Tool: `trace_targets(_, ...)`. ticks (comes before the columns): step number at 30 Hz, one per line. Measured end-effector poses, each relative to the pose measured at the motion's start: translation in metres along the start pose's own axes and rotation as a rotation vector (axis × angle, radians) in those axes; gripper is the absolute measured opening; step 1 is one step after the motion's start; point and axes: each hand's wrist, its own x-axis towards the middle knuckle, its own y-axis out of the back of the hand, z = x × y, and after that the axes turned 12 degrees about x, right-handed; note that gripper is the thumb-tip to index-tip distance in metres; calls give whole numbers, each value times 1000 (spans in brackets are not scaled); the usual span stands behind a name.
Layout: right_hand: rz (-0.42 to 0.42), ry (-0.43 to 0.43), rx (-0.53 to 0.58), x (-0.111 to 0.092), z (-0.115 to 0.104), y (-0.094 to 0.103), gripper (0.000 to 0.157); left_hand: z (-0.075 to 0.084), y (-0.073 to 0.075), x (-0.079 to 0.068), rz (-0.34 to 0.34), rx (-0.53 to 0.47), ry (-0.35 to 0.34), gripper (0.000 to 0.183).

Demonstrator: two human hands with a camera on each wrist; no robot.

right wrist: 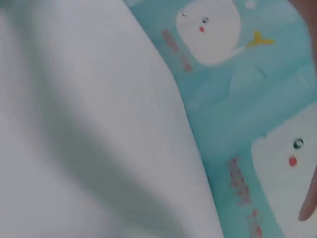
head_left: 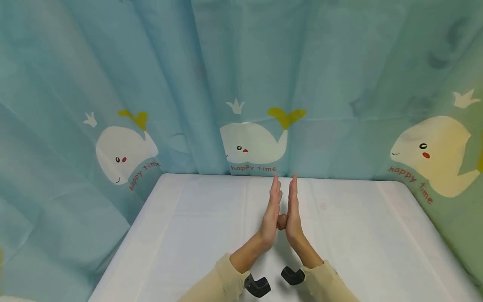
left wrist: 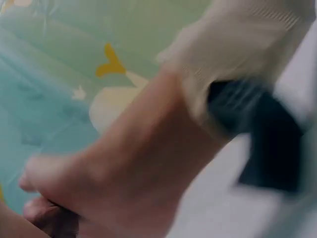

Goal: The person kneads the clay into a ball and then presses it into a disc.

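Note:
Between the two palms sits a small round brown thing (head_left: 281,222), perhaps a ball or a nut; its kind is not clear. My left hand (head_left: 269,220) touches it from the left with straight fingers pointing away from me. From the other side my right hand (head_left: 294,218) presses against it, its fingers also straight. The fingertips stand a little apart. In the left wrist view the right hand (left wrist: 109,183) is blurred, and a dark brown part of the round thing (left wrist: 62,222) shows below it. Only a fingertip (right wrist: 309,203) shows in the right wrist view.
Both hands are above a white table (head_left: 203,226). Behind it hangs a blue-green curtain (head_left: 339,84) with printed whales, close to the table's far edge. A black wrist device (head_left: 258,286) hangs at the left sleeve, and another black device (head_left: 292,275) at the right.

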Motion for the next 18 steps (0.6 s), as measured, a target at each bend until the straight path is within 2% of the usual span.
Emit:
trace_targets(3, -39, -7, 40, -13, -1, -12, 54, -4, 7, 8, 54, 88, -19, 64)
trace_targets(7, -85, 17, 35, -20, -13, -23, 55, -18, 10, 15, 139, 98, 6, 61)
trace_targets(9, -64, 38, 34, -15, -19, -22, 54, -23, 8, 12, 120, 109, 22, 61)
trace_targets(11, -44, 76, 26, -5, -23, -15, 54, -24, 2, 4, 67, 110, 39, 61)
trace_targets(13, -19, 88, 26, 6, -25, -5, 53, -22, -5, -3, 14, 58, 41, 61)
trace_targets(16, -2, 57, 25, 15, -22, 7, 53, -11, -12, -9, -24, -14, 5, 65)
trace_targets(18, 12, 7, 54, 13, -16, 10, 53, -4, -13, -8, -29, -7, -19, 65)
